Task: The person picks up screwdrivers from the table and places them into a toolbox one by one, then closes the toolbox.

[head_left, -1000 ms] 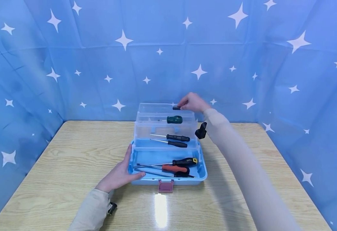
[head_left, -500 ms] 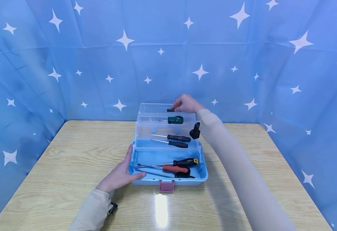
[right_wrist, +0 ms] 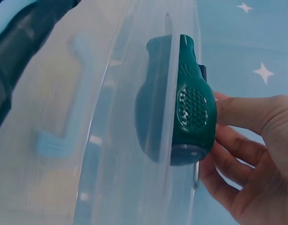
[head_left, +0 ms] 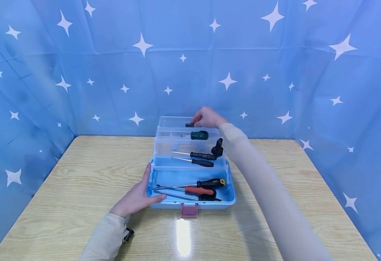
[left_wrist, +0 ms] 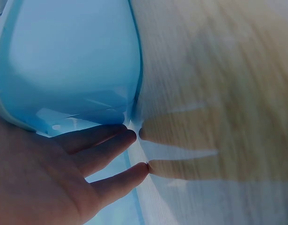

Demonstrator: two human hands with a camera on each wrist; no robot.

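My left hand (head_left: 137, 198) rests against the left front corner of the blue toolbox (head_left: 206, 206), fingers straight along its side and thumb at the front rim. At the clear top tray (head_left: 174, 121), my right hand (head_left: 206, 117) pinches a small black-handled tool (head_left: 189, 125); a thin metal shaft shows below the fingers in the right wrist view, but most of it is hidden. Just in front lies a green screwdriver (head_left: 199, 135). Two black screwdrivers (head_left: 203, 156) lie in the tray below. In the bottom are an orange-handled screwdriver (head_left: 199, 190) and two black-handled screwdrivers (head_left: 210, 183).
A pink latch (head_left: 189, 210) hangs at the toolbox's front. The box stands on a wooden table (head_left: 89, 174), with a blue star-patterned curtain (head_left: 190, 83) behind and at both sides. Each wrist carries a small black camera (head_left: 218, 147).
My right hand has moved left and slightly down with the black-handled tool along the top tray. My left hand stays at the toolbox corner.
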